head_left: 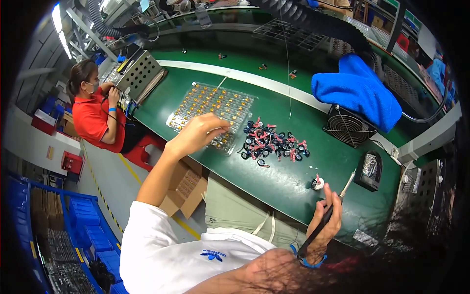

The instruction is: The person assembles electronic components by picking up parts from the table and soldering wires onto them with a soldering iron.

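My left hand [196, 133] hovers over the near right part of a clear plastic tray [245, 100]. Its fingertips are pinched together, and what they hold, if anything, is too small to make out. Rows of small yellow-orange parts fill the tray. Beside it lies a heap of small round black parts with red and black leads [271, 140]. At the bench's near edge my right hand [327, 220] grips a soldering iron [348, 185] by its dark handle, metal tip pointing up and away. Just left of that tip sits a small white round piece [318, 183] with a black part and a red lead.
A black box of small metal pieces [369, 169] stands at the right. Behind it is a fan [345, 126] under a blue towel [357, 88]. A few loose parts lie on the green strip beyond the white rail [235, 73]. A co-worker in red [93, 117] works at the left.
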The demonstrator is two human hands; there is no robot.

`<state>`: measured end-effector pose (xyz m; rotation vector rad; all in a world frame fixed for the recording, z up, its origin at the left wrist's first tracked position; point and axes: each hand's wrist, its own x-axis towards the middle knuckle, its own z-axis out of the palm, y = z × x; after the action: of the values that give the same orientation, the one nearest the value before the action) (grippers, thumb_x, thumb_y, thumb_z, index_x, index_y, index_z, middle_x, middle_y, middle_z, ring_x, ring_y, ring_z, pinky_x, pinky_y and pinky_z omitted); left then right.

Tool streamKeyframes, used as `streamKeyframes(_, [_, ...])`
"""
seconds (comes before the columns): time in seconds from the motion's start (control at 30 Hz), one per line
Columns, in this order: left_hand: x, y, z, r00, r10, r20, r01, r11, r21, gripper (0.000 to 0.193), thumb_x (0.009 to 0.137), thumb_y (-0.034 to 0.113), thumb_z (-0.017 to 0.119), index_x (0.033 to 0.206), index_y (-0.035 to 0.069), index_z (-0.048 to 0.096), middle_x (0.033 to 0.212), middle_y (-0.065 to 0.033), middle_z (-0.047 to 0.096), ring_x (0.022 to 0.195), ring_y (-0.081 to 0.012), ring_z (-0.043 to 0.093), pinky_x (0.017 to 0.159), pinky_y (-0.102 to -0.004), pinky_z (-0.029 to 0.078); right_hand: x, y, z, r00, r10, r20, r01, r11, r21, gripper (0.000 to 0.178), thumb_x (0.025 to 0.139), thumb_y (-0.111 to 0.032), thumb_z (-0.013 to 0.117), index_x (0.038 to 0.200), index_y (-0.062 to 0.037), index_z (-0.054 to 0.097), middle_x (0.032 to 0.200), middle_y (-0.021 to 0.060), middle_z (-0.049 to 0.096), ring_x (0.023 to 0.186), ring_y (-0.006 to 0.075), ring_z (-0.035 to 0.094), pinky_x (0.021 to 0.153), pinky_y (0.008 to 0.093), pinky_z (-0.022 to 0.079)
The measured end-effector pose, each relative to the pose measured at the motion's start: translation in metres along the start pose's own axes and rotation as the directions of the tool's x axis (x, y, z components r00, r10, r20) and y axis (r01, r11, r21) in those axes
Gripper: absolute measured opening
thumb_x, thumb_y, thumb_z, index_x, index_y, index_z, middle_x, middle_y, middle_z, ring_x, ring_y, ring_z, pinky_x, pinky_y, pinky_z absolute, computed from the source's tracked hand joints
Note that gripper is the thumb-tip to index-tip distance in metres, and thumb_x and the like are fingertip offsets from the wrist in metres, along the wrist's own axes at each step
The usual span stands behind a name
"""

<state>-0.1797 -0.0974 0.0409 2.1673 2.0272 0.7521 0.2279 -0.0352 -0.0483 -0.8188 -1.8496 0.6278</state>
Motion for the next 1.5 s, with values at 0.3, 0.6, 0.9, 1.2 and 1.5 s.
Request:
streamKeyframes(0.3, [-0.033, -0.015, -0.016, 0.999, -0.022, 0.044, 0.018, 0.996, 0.092, 0.022, 0.09, 0.003, 0.073, 0.113, 0.003, 0.073, 0.099, -0.0126, 0.073, 0.094, -0.0326, 0.069, 0.083, -0.0422, 0.056, -0.006, 0.006, 0.001, 0.999, 0.018, 0.041, -0.018, 1.0, -0.002, 0.043, 0.106, -0.004, 0.053, 0.146, 0.0057, 0.04, 0.136, 0.0258, 0.066, 0.114, 0.0288, 0.068, 0.092, 0.0359, 0.055])
streamKeyframes(0.6, [-0.037, -0.009, -0.005, 0.995, -0.011, 0.097, -0.021, 0.947, 0.32, 0.03, 0.088, 0.004, 0.072, 0.118, 0.004, 0.071, 0.099, -0.0128, 0.073, 0.094, -0.0313, 0.071, 0.082, -0.0412, 0.058, -0.005, 0.002, 0.003, 0.999, -0.002, -0.033, 0.002, 1.0, 0.008, 0.042, 0.103, -0.002, 0.058, 0.142, 0.0039, 0.045, 0.13, 0.0235, 0.07, 0.101, 0.0282, 0.07, 0.08, 0.0353, 0.056])
streamKeyframes(0.9, [-0.021, 0.001, -0.014, 0.983, -0.034, -0.178, 0.045, 0.997, 0.06, 0.029, 0.082, -0.009, 0.073, 0.109, 0.002, 0.073, 0.091, -0.0115, 0.074, 0.089, -0.0267, 0.074, 0.077, -0.0355, 0.059, 0.005, -0.001, 0.001, 0.998, -0.055, -0.016, 0.054, 0.998, -0.038, 0.042, 0.101, -0.001, 0.061, 0.14, 0.0062, 0.048, 0.125, 0.022, 0.073, 0.076, 0.0189, 0.061, 0.075, 0.0318, 0.054])
streamKeyframes(1.2, [0.03, 0.072, 0.063, 0.991, -0.065, -0.114, -0.062, 0.533, -0.844, 0.022, 0.097, -0.012, 0.061, 0.118, -0.008, 0.067, 0.12, -0.014, 0.06, 0.102, -0.0212, 0.071, 0.089, -0.0315, 0.062, 0.009, -0.011, -0.004, 0.994, -0.085, -0.067, 0.085, 0.996, 0.003, 0.045, 0.098, 0.002, 0.067, 0.139, 0.0008, 0.05, 0.119, 0.0201, 0.075, 0.073, 0.0141, 0.06, 0.07, 0.0266, 0.052])
streamKeyframes(1.5, [0.051, 0.143, 0.112, 0.991, 0.131, 0.032, -0.007, 0.293, -0.956, 0.022, 0.094, -0.012, 0.067, 0.115, -0.007, 0.068, 0.115, -0.0185, 0.068, 0.107, -0.0248, 0.071, 0.094, -0.0373, 0.061, 0.032, -0.035, 0.015, 0.985, 0.154, -0.074, -0.117, 0.923, 0.366, 0.07, 0.087, 0.008, 0.078, 0.146, -0.0026, 0.043, 0.11, 0.0151, 0.073, 0.078, 0.008, 0.061, 0.068, 0.0198, 0.047])
